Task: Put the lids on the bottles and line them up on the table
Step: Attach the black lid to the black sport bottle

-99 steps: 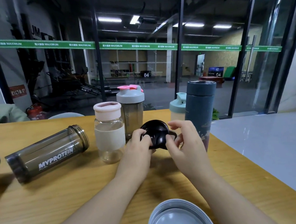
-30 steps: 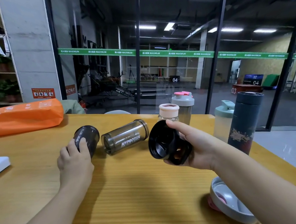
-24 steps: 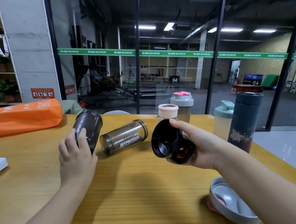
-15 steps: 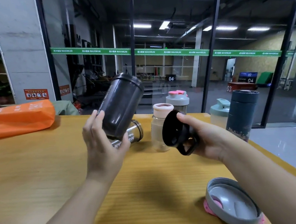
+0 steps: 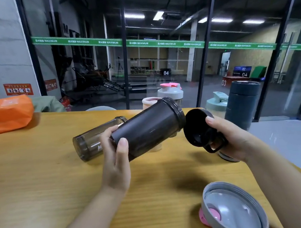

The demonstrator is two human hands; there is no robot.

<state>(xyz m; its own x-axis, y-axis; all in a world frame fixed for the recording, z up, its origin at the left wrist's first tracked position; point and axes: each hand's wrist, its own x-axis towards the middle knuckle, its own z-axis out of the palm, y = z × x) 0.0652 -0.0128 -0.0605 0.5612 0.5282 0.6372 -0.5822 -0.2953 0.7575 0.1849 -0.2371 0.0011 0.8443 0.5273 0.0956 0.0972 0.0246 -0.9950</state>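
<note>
Setting: wooden tabletop (image 5: 42,179) before a glass wall, gym hall behind.
Left grip (image 5: 115,154): wrapped round the base of a black bottle (image 5: 147,128), held tilted above the tabletop, open mouth turned toward the right grip.
Right grip (image 5: 227,139): curled round a black lid (image 5: 199,129), underside facing the bottle mouth, just beside it, not yet touching.
Done: four bottles beyond both grips upright with lids on, namely pink-capped jar (image 5: 150,102), grey-and-pink shaker (image 5: 171,92), pale green bottle (image 5: 216,103), dark blue flask (image 5: 240,103).
Left: black lid still to go on; clear bottle (image 5: 93,139) lying on its side behind the left grip, uncapped; grey lid (image 5: 232,210) loose, near side of the right grip; final row probably unfinished.
Count: six bottles; four lids fitted, two loose.
Other: orange bag (image 5: 4,113) far beyond the left grip.
</note>
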